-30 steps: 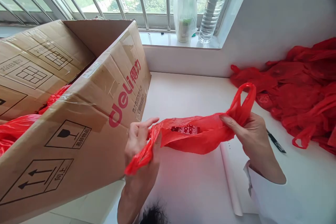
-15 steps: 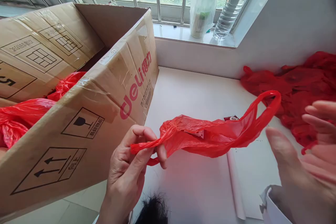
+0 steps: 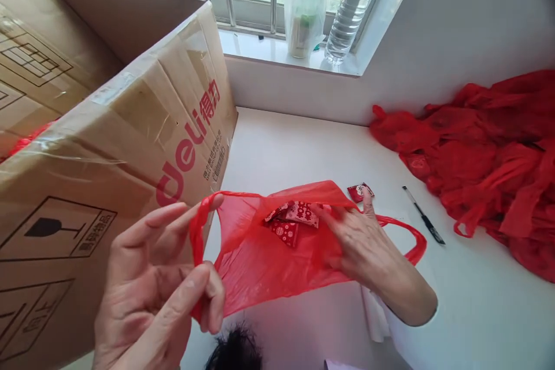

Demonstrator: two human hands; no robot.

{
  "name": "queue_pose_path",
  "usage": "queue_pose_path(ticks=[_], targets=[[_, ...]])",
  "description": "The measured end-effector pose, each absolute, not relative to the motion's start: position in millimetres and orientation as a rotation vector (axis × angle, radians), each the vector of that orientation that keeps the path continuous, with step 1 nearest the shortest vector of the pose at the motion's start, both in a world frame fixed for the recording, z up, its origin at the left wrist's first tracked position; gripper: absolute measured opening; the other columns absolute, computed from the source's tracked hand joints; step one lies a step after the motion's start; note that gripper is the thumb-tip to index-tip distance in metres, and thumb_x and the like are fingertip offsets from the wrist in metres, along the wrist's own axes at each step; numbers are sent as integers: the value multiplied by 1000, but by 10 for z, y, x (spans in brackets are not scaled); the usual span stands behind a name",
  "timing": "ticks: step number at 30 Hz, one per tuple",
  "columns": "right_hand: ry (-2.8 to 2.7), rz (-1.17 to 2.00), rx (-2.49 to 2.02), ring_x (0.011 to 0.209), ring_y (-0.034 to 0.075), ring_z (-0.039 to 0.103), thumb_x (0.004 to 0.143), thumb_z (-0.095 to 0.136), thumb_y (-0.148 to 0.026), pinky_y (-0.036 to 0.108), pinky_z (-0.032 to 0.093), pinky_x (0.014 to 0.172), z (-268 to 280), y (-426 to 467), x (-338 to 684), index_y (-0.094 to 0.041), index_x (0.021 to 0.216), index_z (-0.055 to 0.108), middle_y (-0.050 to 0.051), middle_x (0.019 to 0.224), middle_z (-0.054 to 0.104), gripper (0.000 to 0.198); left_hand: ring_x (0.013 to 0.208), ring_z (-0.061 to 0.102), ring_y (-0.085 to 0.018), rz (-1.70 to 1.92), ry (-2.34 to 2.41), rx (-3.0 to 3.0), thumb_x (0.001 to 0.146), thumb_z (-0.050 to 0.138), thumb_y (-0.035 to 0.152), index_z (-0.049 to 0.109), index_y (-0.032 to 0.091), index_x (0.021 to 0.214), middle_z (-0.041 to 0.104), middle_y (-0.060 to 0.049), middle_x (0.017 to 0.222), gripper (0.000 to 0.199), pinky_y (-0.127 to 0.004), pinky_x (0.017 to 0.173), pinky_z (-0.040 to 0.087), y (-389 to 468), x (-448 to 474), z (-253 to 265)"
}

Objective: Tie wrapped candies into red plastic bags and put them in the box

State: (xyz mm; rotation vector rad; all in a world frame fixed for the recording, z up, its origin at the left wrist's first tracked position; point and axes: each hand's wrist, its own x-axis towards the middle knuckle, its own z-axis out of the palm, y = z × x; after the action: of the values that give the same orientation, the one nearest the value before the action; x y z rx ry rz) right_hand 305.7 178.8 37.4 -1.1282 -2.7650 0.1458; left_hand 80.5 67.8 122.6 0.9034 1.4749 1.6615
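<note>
A thin red plastic bag (image 3: 269, 272) hangs spread out over the table, its mouth facing up. My left hand (image 3: 160, 295) is closed on one of its handles, thumb and fingers pinching the looped strip. Inside the bag lie several small red printed packets (image 3: 302, 214). My right hand (image 3: 364, 243) reaches into the mouth from the right, with its fingers apart and partly blurred; no object shows in them. Beyond that hand the bag's other handle (image 3: 418, 245) loops loosely. Another red packet (image 3: 356, 192) rests on the table just behind the right hand's fingers.
A big cardboard box (image 3: 143, 144) stands at left, with some red plastic (image 3: 30, 140) inside. A heap of red bags (image 3: 485, 156) lies at right beside a black pen (image 3: 424, 217). On the windowsill stand a water bottle (image 3: 347, 17) and a plastic-wrapped cup (image 3: 304, 17).
My right hand has moved left from beside the bag into its mouth. The bag has been spread wider, showing the packets inside. The view has shifted right, bringing the pen into sight.
</note>
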Motion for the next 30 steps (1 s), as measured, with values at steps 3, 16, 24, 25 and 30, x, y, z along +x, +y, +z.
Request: queue_pose_path(ticks=[3,16,24,25,30], targets=[[-2773,118,-1166,102,28,59,62,60,-19,71,-7,112,383,1816,3137,-25,140,41,7,111,61,81,39,48,-1,1566,1623,997,82,65,28,59,42,111,52,6,143,33,-21,36,39,627,916,1266],[-2774,18,-936,80,22,62,87,40,-3,67,24,108,502,1847,2876,-25,129,51,8,97,65,48,41,53,-2,1424,1597,1418,85,63,22,64,45,118,43,0,151,40,-22,39,50,698,942,1235],[-2844,118,-898,73,16,59,93,39,-6,55,29,104,316,2169,2446,-17,98,57,4,87,62,22,43,52,0,1398,1602,1390,86,62,19,68,40,109,30,0,158,32,-21,42,50,728,979,1225],[-2846,128,-893,70,15,58,93,39,-5,52,30,103,327,2184,2486,-17,95,58,3,85,62,22,43,52,0,1409,1607,1390,86,62,18,69,40,109,28,0,160,32,-21,42,50,724,975,1223],[-2894,208,-740,84,17,61,92,38,-2,51,29,102,550,2134,2842,-23,97,61,2,89,65,31,41,51,-1,1495,1618,1382,84,64,16,70,39,107,42,-4,152,32,-22,41,48,689,966,1229]])
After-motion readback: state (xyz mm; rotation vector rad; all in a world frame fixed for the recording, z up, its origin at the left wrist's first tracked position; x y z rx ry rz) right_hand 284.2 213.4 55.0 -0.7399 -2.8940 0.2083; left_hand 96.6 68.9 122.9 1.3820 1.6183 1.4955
